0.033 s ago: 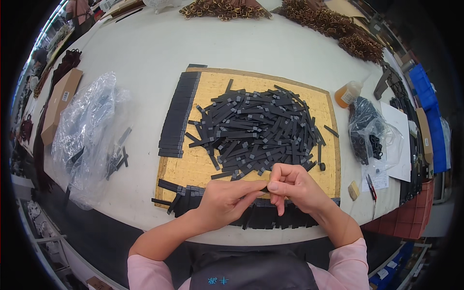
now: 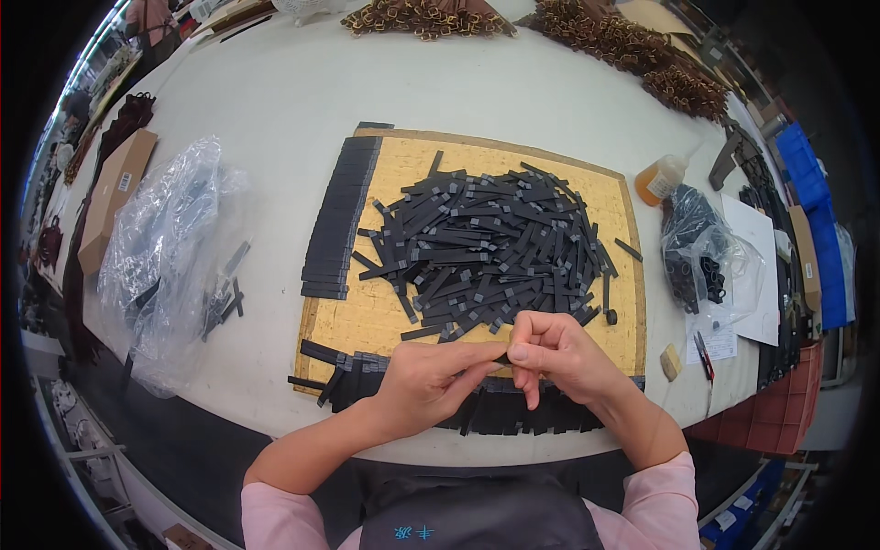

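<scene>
Over the near part of a yellow board [image 2: 612, 344], my left hand [image 2: 435, 376] and my right hand [image 2: 564, 356] meet at their fingertips. Both pinch a small black strip [image 2: 502, 360], mostly hidden by the fingers. Beyond them lies a loose heap of short black strips [image 2: 495, 238], many with a greyish end. An overlapping row of black strips [image 2: 339, 220] runs down the board's left side. Another row of strips [image 2: 541, 417] lies along the near edge, partly behind my hands and wrists.
Crumpled clear plastic [image 2: 165, 266] and a cardboard box [image 2: 115, 202] lie to the left. At right are a bottle of amber liquid [image 2: 660, 179], a clear bag of black pieces [image 2: 692, 238], red-handled scissors [image 2: 704, 356] and a small tan block [image 2: 671, 363]. Brown straps with buckles [image 2: 426, 20] lie at the back.
</scene>
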Available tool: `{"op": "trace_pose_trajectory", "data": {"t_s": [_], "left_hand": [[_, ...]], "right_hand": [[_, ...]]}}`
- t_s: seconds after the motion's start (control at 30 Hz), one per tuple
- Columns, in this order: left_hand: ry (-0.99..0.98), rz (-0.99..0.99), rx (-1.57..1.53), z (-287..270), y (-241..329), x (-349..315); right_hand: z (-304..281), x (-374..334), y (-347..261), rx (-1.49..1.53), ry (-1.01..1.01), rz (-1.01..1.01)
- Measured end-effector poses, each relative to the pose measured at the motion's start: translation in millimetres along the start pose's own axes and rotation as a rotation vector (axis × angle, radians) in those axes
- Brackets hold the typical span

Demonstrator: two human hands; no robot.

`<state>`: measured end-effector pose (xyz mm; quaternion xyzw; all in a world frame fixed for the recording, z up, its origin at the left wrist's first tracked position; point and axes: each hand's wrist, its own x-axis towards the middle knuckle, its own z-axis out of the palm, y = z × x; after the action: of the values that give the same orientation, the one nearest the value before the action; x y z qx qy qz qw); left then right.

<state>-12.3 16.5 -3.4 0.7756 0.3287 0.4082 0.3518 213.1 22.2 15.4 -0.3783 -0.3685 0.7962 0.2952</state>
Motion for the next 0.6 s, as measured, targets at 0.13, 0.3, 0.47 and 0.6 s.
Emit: {"op": "trace_pose_trajectory", "data": {"t_s": [0.13, 0.3, 0.47, 0.6], "left_hand": [[0.037, 0.012, -0.019, 3.1, -5.6, -1.6], [0.031, 0.001, 0.030, 6.4, -6.0, -2.8], [-0.022, -0.160, -0.117, -0.8, 0.7, 0.3], [0.020, -0.144, -0.122, -1.1, -4.0, 1.1]], "right_hand": [[8.5, 2.9, -2.3, -0.033, 0.065, 0.032], [11.5, 2.4, 3.8, -0.141, 0.103, -0.020], [11.8, 5.9, 7.1, -0.065, 0.040, 0.038], [-0.4, 6.2, -1.2, 0.013, 0.019, 0.140]]}}
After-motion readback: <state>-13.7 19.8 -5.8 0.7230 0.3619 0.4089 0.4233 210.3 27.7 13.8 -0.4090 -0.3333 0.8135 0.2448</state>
